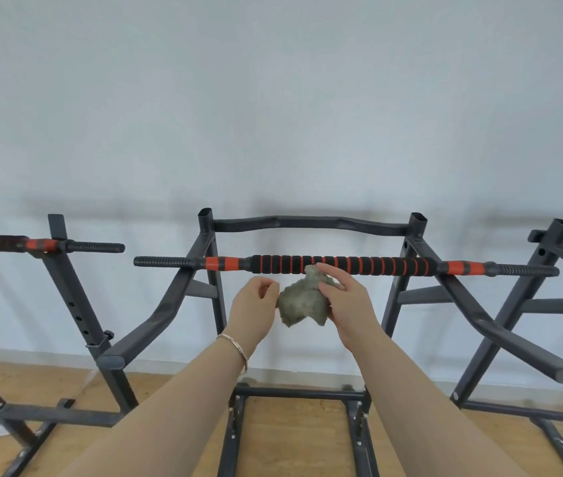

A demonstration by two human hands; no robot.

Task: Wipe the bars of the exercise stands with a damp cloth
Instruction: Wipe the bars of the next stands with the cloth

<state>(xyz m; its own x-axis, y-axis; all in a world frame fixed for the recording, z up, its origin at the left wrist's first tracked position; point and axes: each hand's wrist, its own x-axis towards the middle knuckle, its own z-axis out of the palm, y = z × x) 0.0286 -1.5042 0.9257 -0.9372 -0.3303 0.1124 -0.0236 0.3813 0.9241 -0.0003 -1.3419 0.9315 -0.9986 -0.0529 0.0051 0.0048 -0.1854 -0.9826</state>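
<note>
A black and orange padded bar lies across the middle dark grey exercise stand. Just below the bar's middle, a crumpled grey-green cloth hangs between my hands. My right hand holds the cloth, its fingers curled over the cloth's right and top side, fingertips close under the bar. My left hand is at the cloth's left edge with fingers curled; whether it pinches the cloth I cannot tell. A bracelet sits on my left wrist.
A second stand with its own black and orange bar stands to the left. A third stand is at the right. All stand on a wooden floor against a white wall.
</note>
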